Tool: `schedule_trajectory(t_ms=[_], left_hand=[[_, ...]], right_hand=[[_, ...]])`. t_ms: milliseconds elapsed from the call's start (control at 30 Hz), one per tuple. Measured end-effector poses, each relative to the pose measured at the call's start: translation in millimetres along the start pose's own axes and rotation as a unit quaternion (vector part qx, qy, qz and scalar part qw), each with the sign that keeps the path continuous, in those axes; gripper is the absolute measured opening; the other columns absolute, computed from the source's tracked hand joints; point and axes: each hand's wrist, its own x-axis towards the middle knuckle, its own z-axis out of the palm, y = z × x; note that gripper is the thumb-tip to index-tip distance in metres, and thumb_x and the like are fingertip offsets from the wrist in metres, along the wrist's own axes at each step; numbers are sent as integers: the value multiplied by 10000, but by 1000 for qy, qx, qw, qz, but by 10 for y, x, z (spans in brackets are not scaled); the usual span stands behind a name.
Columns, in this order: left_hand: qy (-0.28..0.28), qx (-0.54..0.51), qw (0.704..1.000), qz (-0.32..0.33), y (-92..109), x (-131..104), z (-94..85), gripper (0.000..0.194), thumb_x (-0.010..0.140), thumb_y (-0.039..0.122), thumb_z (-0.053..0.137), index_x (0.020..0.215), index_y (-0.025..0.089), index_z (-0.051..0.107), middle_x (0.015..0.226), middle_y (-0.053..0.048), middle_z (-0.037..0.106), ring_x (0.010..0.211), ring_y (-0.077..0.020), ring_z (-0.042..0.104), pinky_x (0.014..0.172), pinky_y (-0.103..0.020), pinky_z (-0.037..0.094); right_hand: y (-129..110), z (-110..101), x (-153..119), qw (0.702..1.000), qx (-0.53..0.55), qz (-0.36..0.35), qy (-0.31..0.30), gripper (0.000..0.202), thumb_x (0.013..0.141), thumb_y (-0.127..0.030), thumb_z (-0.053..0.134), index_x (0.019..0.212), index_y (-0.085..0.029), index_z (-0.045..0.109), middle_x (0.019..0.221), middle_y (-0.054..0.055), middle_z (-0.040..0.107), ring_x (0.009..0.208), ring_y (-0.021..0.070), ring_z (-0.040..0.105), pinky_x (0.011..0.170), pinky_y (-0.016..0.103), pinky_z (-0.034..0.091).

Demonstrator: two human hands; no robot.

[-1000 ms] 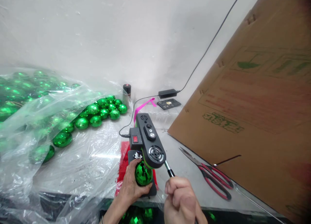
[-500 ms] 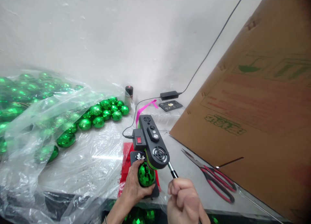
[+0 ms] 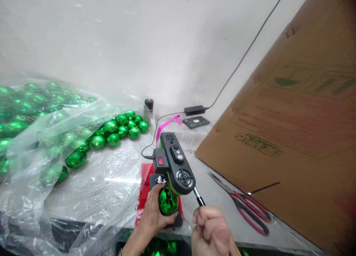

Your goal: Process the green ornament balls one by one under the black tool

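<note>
My left hand (image 3: 155, 209) is closed around a shiny green faceted ball (image 3: 168, 201), thumb below and fingers on its left side. The ball sits under the front end of a black bench machine (image 3: 178, 163) with round vents and a red switch (image 3: 160, 161). A metal lever with a black handle (image 3: 200, 201) sticks out from the machine's right front. My right hand (image 3: 210, 226) is wrapped in a fist round that lever handle. The machine's black base stands on a red sheet (image 3: 145, 182).
Several green balls (image 3: 113, 139) lie at left, partly under clear plastic film (image 3: 33, 196). Scissors (image 3: 244, 206) with red-black handles lie at right, beside a large cardboard box (image 3: 278, 119). Behind are a power adapter (image 3: 194, 110), a dark phone-like slab (image 3: 196, 122), a black-capped container (image 3: 148, 105) and pink ribbon (image 3: 167, 124).
The view has shifted very slightly. Both hands keep their places on the ball and the lever; nothing else has visibly changed.
</note>
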Motion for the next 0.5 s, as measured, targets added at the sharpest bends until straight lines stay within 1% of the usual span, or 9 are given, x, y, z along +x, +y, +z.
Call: schedule_trajectory(t_ms=[167, 300, 500], left_hand=[[-4, -3, 1000, 4, -32, -6, 0, 847, 684, 279, 927, 1465, 190, 613, 1409, -165, 741, 1308, -389, 736, 1161, -621, 614], [-8, -4, 1000, -4, -36, -1, -1, 837, 696, 291, 924, 1466, 192, 612, 1429, -164, 737, 1334, -385, 725, 1183, -613, 598], [-3, -9, 1000, 2, 1, 9, -1, 817, 690, 278, 913, 1447, 191, 618, 1398, -159, 750, 1307, -376, 740, 1174, -607, 600]], right_hand=[[-27, 37, 14, 1000, 18, 0, 15, 637, 1109, -303, 587, 505, -202, 410, 513, -54, 416, 458, 85, 445, 416, 216, 350], [-38, 40, 6, 1000, 12, 12, 19, 630, 1101, -307, 584, 509, -202, 394, 522, -51, 421, 467, 81, 452, 409, 204, 348], [-10, 7, -24, 1000, 9, 8, 12, 611, 1110, -298, 573, 530, -203, 408, 544, -49, 443, 477, 84, 459, 419, 207, 357]])
